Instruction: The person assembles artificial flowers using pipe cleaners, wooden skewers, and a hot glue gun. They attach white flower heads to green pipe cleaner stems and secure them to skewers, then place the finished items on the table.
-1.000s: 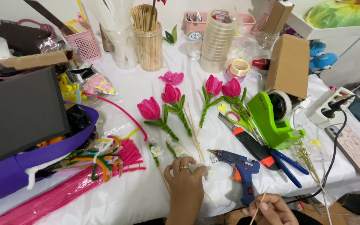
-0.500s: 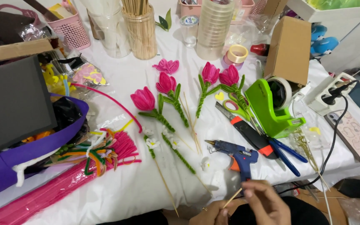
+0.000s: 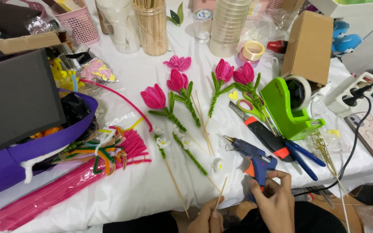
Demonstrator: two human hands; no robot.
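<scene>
L hand (image 3: 207, 219) pinches a thin wooden stick (image 3: 221, 193) near its base, tip angled up twd the glue gun, prob. to meet the nozzle. R hand (image 3: 275, 199), just right of it, is wrapped round the blue glue gun (image 3: 252, 159) grip at the bench (image 3: 152, 190) edge, w/ pink pipe-cleaner tulips (image 3: 169, 92) lying beyond both hands.

glue gun (image 3: 255, 160) blue, upright, gripped | wooden skewer (image 3: 220, 193) thin, tilted, held

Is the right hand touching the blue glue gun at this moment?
Touching. The head view shows the right hand with its fingers wrapped around the grip of the blue glue gun, no gap between them.
</scene>
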